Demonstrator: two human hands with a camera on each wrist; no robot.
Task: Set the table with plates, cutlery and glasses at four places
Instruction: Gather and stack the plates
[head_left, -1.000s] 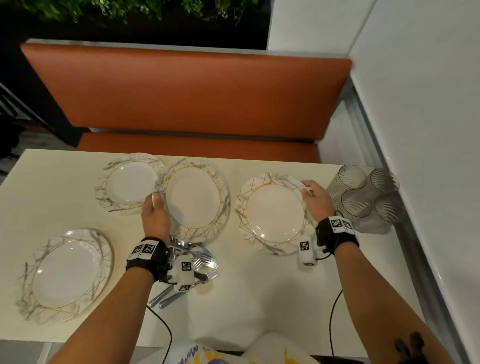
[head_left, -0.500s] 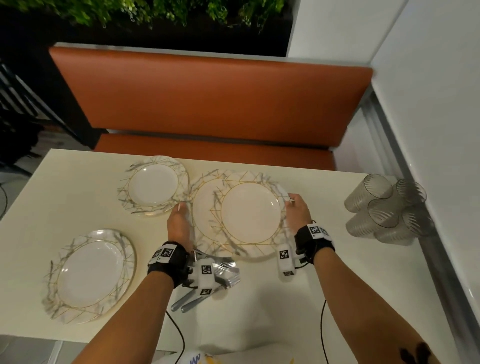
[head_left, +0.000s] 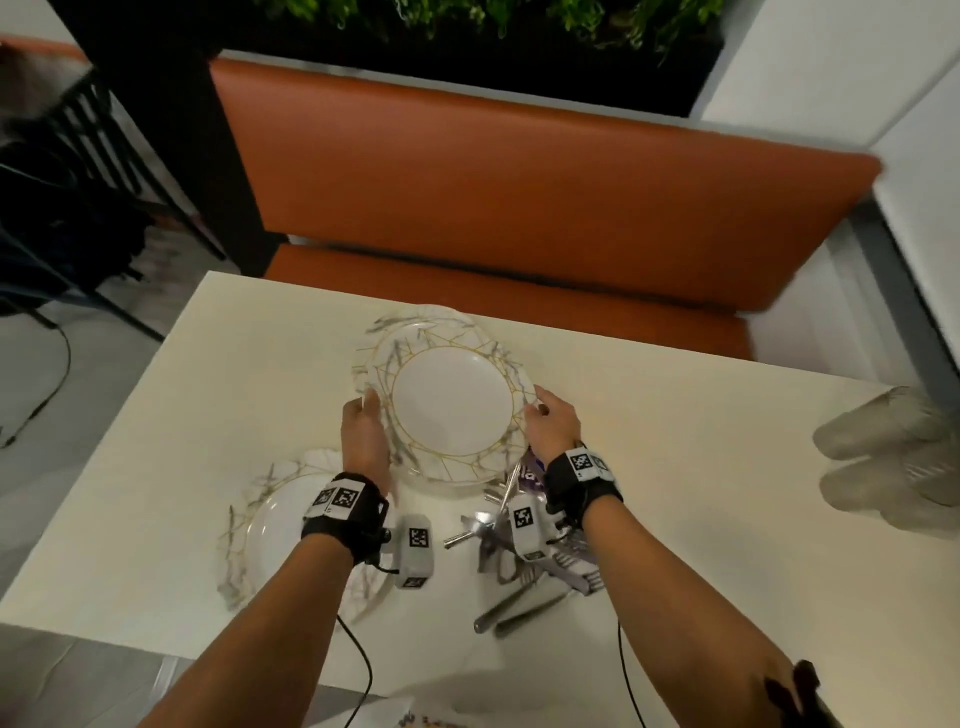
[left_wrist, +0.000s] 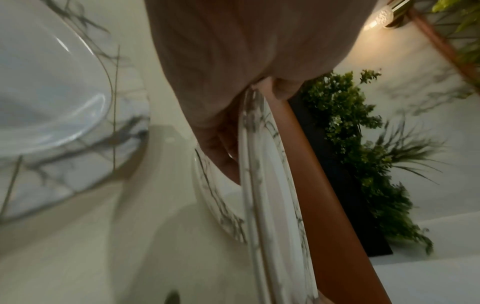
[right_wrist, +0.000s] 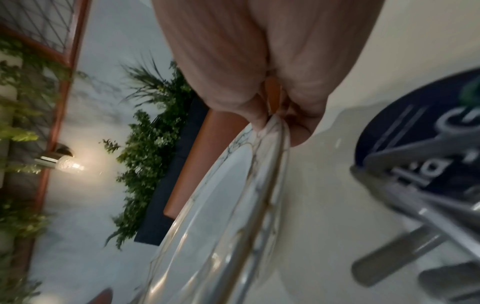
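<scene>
On my far left, a round white plate with grey marble veins and thin gold lines (head_left: 270, 525) lies flat on the cream surface (head_left: 171, 457), partly under my left forearm.

My left hand (head_left: 365, 441) comes next. Its fingers (left_wrist: 223, 144) curl under the left rim of the stack of matching marble-and-gold plates (head_left: 451, 402), with the thumb on top of the rim. The left wrist view shows two rims together edge-on in that grip, and a third plate just below them on the surface. I cannot tell whether that lower one is part of what I hold.

The stack sits between my hands, over the far middle of the surface in front of the orange bench seat (head_left: 519, 182). It is round, so it has no long axis. What counts is that it lies straight ahead of both hands, gripped at opposite sides, so neither hand is nearer. I judge that the next move needs both hands to travel together to keep the stack level.

My right hand (head_left: 553, 423) pinches the right rim, thumb above and fingers (right_wrist: 298, 115) below.

Just behind that wrist lies a heap of steel cutlery (head_left: 524, 556) over a dark blue round label (right_wrist: 420, 131). Its white letters are too blurred and cut off to read.

At the far right edge stand ribbed clear glasses (head_left: 893, 462), bunched together and well apart from the plates.
</scene>
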